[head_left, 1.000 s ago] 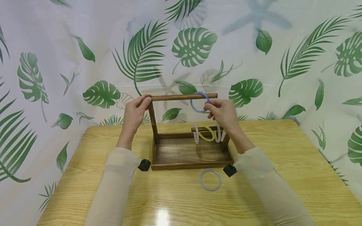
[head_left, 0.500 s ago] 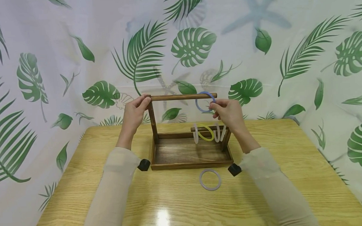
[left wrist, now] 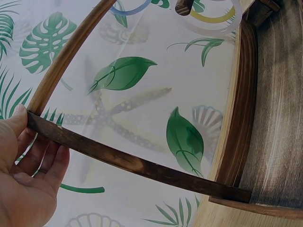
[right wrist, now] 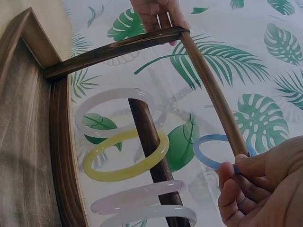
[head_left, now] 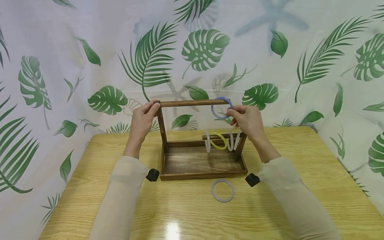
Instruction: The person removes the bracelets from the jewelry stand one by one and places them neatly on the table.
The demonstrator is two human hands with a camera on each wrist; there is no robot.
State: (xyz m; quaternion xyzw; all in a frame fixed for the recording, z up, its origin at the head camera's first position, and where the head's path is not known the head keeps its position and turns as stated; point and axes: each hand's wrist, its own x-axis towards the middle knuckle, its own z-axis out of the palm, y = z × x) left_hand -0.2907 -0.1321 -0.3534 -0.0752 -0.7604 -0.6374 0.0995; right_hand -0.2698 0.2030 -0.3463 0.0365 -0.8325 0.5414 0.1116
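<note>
- One blue ring (head_left: 212, 110) is sitting farther toward 3 o'clock on the upper rod (head_left: 185, 103) than a second ago; it's hanging right by the free tip, looping around it as far as I can tell.
- So I'm reading it as nearly off, with just the tip left inside.
- My right hand (head_left: 250, 120) is pinching the ring's 4 o'clock edge, thumb against finger, the other fingers curling loosely.
- My left hand (head_left: 142, 120) is gripping the 9 o'clock corner, where the rod is meeting the stand's upright (head_left: 163, 130).
- Lower rod (right wrist: 144, 125), down at 5 o'clock: it's carrying a yellow ring (right wrist: 118, 176) and three pale rings (head_left: 209, 144).
- Another lilac-grey ring (head_left: 213, 193) is lying on the table (head_left: 182, 205), toward 5 o'clock.
</note>
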